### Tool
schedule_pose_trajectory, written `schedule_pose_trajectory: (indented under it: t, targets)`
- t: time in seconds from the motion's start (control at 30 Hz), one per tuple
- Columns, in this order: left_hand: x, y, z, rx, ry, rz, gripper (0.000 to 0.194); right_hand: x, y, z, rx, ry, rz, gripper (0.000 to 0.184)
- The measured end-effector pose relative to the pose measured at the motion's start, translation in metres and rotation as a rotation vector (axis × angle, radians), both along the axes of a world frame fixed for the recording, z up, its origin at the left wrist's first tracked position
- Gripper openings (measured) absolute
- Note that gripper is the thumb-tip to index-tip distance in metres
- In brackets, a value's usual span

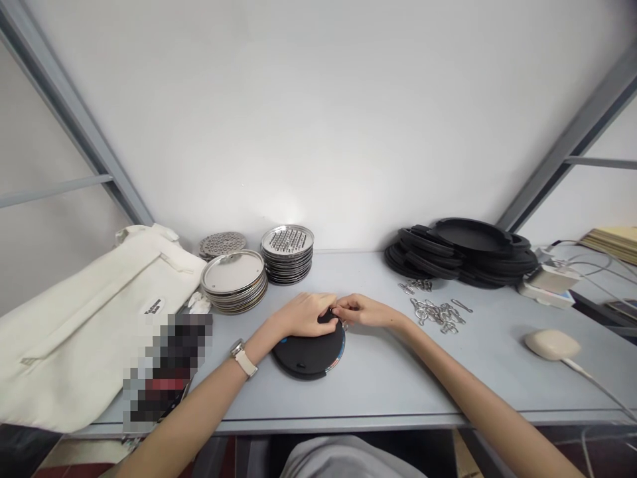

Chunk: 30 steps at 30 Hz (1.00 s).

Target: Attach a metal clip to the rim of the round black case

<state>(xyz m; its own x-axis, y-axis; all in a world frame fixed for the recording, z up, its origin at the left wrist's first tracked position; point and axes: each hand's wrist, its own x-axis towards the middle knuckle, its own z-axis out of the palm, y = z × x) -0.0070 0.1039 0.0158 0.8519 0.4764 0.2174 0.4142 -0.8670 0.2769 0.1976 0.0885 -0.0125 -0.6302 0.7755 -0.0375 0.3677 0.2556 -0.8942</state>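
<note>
A round black disc [306, 352] with a thin coloured rim on its right side lies flat on the desk. My left hand [311, 315], with a watch on its wrist, rests over the disc's top part, thumb and fingers gripping it near the upper edge. My right hand [361, 311] is closed in a pinch at that same upper right edge. Between its fingertips is something small, mostly hidden. Right of that hand lies a loose pile of small metal clips [435, 313]. The fingertips of both hands meet at the edge of the disc.
Stacks of round metal plates [233, 272] and grater-like discs [287, 240] stand at the back left. Black round covers [468, 236] are piled at the back right. A white bag [99, 318] lies left; a cabled white device [552, 344] and adapters [550, 279] sit right.
</note>
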Motion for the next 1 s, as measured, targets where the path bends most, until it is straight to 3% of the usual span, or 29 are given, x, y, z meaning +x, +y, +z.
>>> schedule_pose_trajectory:
  t: [0.13,1.0]
  targets:
    - [-0.0001,0.0008,-0.0011,0.003,0.005,0.003,0.011,-0.0008,0.0001,-0.0008,0.041,0.032,-0.016,0.037]
    - [-0.0008,0.0027,-0.0046,0.004,0.01,0.01,0.012,0.0028,0.0011,0.0086,-0.104,0.031,0.109,0.045]
